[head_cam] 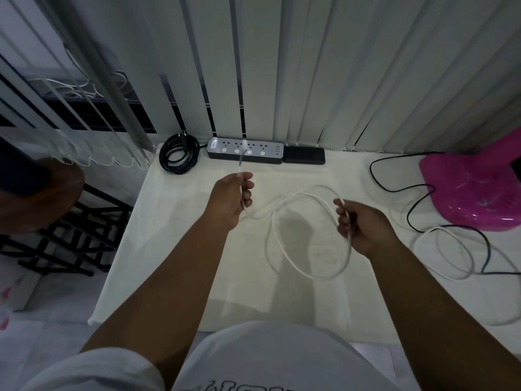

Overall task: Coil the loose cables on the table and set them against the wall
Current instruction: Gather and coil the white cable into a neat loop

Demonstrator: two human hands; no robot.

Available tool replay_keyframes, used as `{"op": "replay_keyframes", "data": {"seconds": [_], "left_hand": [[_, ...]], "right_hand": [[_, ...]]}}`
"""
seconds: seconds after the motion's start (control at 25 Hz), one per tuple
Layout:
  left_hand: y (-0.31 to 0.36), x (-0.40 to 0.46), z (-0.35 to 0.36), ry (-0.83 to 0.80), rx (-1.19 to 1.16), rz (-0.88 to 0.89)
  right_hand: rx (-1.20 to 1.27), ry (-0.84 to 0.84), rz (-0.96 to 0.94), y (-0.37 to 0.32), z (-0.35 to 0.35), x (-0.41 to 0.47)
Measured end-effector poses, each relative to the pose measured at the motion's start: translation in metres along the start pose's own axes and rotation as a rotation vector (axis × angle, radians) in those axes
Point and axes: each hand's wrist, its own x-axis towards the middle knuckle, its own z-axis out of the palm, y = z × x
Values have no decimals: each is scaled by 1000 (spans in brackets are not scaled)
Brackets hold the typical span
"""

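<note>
Left hand: our left hand [229, 197] has its fingers curled round one end of the thin white cable [277, 244], just in front of the black-and-grey power strip [244, 151]; the cable's tip pokes up above the fist.
Right hand: our right hand [359, 225] pinches the same cable further along, in front of the strip and to its right.
White cable: it sags between our hands and drops in one wide loop onto the cream-white tabletop [174, 249], well in front of the strip.
Against the wall: a coiled black cable [178, 158] lies just left of the strip; a flat black box [304, 155] touches the strip's right end; grey vertical blinds [310, 66] hang behind it.
In the way: right of the strip, a loose thin black cable [417, 193] and another loose white cable [454, 251] cross each other near a glossy pink plastic object [473, 190].
Edges: the table's left edge runs forward from below the coil; a black metal rack [73, 235] stands beyond it.
Open room: bare tabletop lies between the strip and our hands.
</note>
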Motion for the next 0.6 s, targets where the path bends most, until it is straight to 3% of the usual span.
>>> {"op": "replay_keyframes", "data": {"seconds": [0.2, 0.32, 0.48, 0.6], "left_hand": [[-1, -10, 19, -128, -106, -141], [4, -15, 25, -229, -127, -123], [4, -21, 28, -204, -133, -111], [4, -22, 29, -177, -200, -141]], "right_hand": [[-225, -256, -243, 10, 70, -25], [-426, -204, -317, 29, 91, -33], [-520, -98, -284, 42, 96, -32], [-668, -177, -194, 52, 95, -32]]}}
